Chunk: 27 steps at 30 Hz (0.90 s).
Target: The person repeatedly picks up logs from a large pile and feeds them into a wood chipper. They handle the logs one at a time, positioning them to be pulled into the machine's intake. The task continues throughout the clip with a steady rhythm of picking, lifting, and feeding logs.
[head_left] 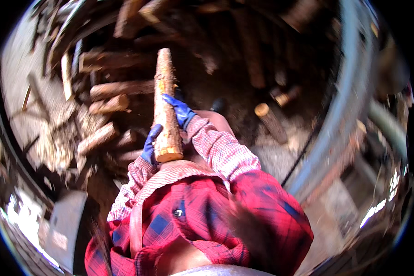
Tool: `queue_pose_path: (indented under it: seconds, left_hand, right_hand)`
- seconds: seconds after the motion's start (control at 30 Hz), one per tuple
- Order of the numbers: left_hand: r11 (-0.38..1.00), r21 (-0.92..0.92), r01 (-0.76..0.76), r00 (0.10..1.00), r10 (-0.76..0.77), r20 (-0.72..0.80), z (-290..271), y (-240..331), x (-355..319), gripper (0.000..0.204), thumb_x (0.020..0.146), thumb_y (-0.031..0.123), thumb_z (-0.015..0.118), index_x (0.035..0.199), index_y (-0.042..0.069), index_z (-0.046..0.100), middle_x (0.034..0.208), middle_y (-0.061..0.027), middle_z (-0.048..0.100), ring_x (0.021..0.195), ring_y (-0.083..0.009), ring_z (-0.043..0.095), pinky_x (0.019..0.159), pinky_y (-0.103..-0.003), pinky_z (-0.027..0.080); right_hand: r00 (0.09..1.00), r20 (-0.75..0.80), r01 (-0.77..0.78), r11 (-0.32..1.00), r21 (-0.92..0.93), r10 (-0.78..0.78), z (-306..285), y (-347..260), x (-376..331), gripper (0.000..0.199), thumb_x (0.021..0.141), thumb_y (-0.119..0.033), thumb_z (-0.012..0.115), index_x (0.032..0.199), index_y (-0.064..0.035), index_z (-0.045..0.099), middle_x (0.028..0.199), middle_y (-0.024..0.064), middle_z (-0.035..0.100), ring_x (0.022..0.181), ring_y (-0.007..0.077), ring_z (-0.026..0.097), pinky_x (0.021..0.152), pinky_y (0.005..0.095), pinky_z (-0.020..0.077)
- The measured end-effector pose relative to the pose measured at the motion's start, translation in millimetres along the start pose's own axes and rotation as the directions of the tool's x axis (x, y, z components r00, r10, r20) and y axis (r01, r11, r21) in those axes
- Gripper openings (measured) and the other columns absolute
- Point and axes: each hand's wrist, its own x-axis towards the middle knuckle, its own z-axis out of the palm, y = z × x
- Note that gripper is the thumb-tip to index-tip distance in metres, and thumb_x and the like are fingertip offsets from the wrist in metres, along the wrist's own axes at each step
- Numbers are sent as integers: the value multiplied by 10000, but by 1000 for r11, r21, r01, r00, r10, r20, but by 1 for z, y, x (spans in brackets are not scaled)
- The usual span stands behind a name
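A long log [165,122] with rough, partly peeled bark is held lengthwise in front of my body. Its pale cut end is close to my apron, and the narrower end points away from me. My left hand [150,145], in a blue glove, is closed against the left side near the close end. Higher up, my right hand [181,112], gloved in blue too, grips the log from the right. The undersides of both hands are hidden by the log.
Several logs [122,87] lie in a loose heap to the left and ahead. A short log [271,122] with a pale cut end is at the right. Beyond it curves a blue-grey metal bar [329,129]. At the lower left is a grey panel [68,225].
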Motion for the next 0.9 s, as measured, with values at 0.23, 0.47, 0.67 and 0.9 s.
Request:
queue_pose_path:
  seconds: [0.23,0.47,0.67,0.9]
  left_hand:
    - [468,820,-331,942,220,255,31,-86,40,532,863,346,617,1251,8,487,1053,-126,622,926,-217,609,822,-356,505]
    - [53,697,-715,699,79,711,176,-215,74,519,918,218,592,1348,6,395,1233,-97,545,1099,-178,536,950,-326,437]
    - [72,698,-712,691,246,680,180,-241,85,455,896,177,633,1282,5,467,1091,-87,601,962,-169,592,833,-302,495]
    - [-108,790,-603,731,321,602,142,-230,84,503,883,201,656,1299,9,449,1187,-89,552,1061,-171,544,913,-309,459]
  right_hand:
    - [917,76,399,901,-170,-392,12,-82,-169,404,795,-333,733,1036,-25,631,859,91,656,763,204,641,751,345,534]
    - [248,412,829,-28,-559,-877,54,-183,-429,769,787,-248,758,1410,-50,353,1291,89,506,1141,168,493,1024,317,381]
    - [-159,697,183,-714,-675,-699,76,-338,-595,964,668,-279,858,1382,19,283,1214,158,535,1079,225,544,951,335,453]
    - [98,426,-447,-423,-789,-899,28,-397,-611,1174,595,-588,786,1462,-60,196,1354,271,443,1249,369,457,1030,413,387]
